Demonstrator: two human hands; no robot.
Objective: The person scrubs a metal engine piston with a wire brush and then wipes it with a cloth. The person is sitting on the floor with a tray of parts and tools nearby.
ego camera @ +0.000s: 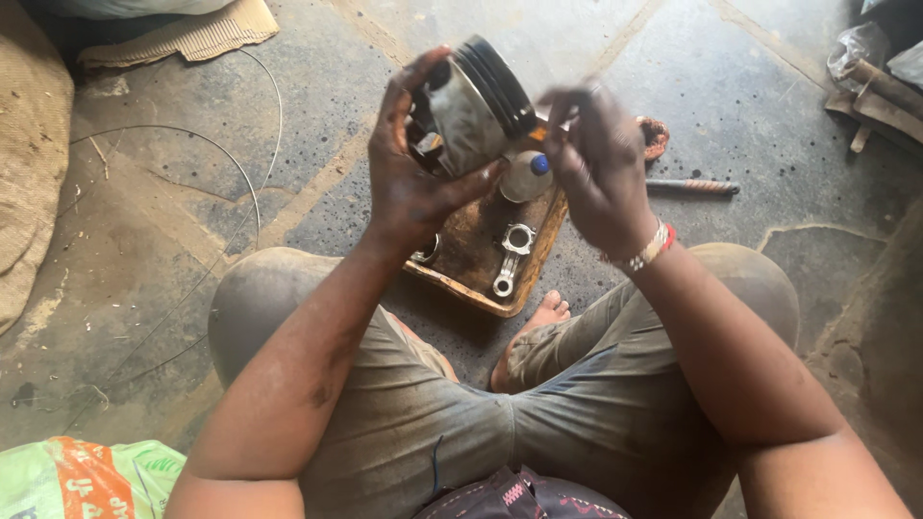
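Two greasy hands work a piston: left hand grips it, right hand pinches at its ringed crown; a connecting rod lies unattached in the tray.

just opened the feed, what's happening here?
A person sits on a concrete floor with greasy hands. The left hand grips a piston raised over a metal tray. The right hand is at the piston's ring end, blurred, so its exact contact is unclear. In the tray lie a connecting rod and a small bottle. A tool lies on the floor beyond.
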